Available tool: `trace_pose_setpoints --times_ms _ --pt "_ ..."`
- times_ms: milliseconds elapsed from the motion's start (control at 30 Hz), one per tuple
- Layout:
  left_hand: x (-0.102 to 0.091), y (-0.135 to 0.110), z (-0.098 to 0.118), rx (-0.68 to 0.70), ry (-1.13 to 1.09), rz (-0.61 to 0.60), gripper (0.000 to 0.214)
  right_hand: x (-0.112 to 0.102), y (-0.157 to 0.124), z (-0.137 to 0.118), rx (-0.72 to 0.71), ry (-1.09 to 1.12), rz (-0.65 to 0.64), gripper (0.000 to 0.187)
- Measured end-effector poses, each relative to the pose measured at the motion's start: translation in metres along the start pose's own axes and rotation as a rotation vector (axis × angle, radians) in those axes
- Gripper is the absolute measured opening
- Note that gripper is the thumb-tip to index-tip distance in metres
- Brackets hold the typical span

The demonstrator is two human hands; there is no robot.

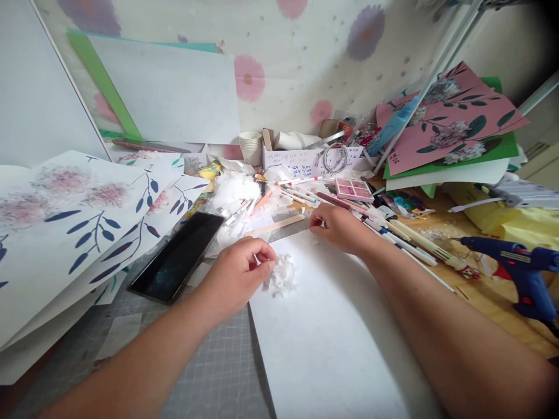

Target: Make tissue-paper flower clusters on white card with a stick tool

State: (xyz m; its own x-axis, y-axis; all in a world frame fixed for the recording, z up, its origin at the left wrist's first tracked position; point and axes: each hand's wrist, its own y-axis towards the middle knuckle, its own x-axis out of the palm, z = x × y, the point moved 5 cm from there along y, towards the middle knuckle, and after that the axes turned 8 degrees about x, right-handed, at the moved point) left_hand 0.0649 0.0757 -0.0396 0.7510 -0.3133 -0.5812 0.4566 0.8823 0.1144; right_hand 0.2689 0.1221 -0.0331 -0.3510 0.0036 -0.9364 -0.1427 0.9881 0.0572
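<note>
On a white sheet of paper (327,343) lies a ruffled clump of white tissue paper (283,276), shaped like a blossom. My left hand (238,270) pinches the clump's left edge between thumb and forefinger. Farther back, over the sheet's upper end, is my right hand (336,226), its fingers curled in and pressed together. Whatever may be between those fingertips is hidden or too small to name. A wooden craft stick (276,225) lies just behind, between the two hands.
A black phone (179,256) rests on the grey cutting mat (218,361). Flower pictures (87,215) stand at left. Pens (406,247), paper scraps and a pink palette (353,190) crowd the back. A blue glue gun (515,262) with a red light sits at right. Paper cups (250,148) stand behind.
</note>
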Motion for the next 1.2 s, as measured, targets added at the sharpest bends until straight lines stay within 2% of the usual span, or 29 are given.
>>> trace_pose_setpoints --times_ms 100,233,467,600,800,933,1067,1133,1200 --pt "-0.001 0.000 -0.001 0.017 -0.004 0.022 0.011 -0.005 -0.001 0.001 0.000 0.009 -0.003 0.014" --pt "-0.003 0.001 -0.002 0.016 -0.008 0.048 0.011 0.001 -0.002 0.002 -0.022 0.023 -0.100 0.026" --pt "-0.006 0.002 0.002 0.023 0.009 0.062 0.012 0.008 -0.004 -0.003 -0.008 0.041 -0.143 0.005" --pt "-0.006 0.001 0.001 0.032 -0.009 0.069 0.012 0.003 -0.007 -0.008 -0.018 0.088 -0.170 0.005" --pt "-0.005 -0.004 0.013 0.072 -0.044 0.052 0.017 -0.007 -0.028 -0.043 -0.143 0.475 -0.314 0.013" --pt "-0.002 -0.005 0.021 0.064 -0.056 0.006 0.012 -0.008 -0.039 -0.062 -0.195 0.494 -0.336 0.012" --pt "-0.001 -0.007 0.021 0.017 -0.106 -0.017 0.013 -0.010 -0.041 -0.063 -0.232 0.549 -0.377 0.009" --pt "0.000 -0.009 0.021 0.001 -0.157 -0.070 0.012 -0.016 -0.041 -0.059 -0.275 0.673 -0.343 0.012" --pt "0.003 -0.011 0.022 0.009 -0.178 -0.165 0.013 -0.023 -0.041 -0.054 -0.321 0.846 -0.298 0.022"
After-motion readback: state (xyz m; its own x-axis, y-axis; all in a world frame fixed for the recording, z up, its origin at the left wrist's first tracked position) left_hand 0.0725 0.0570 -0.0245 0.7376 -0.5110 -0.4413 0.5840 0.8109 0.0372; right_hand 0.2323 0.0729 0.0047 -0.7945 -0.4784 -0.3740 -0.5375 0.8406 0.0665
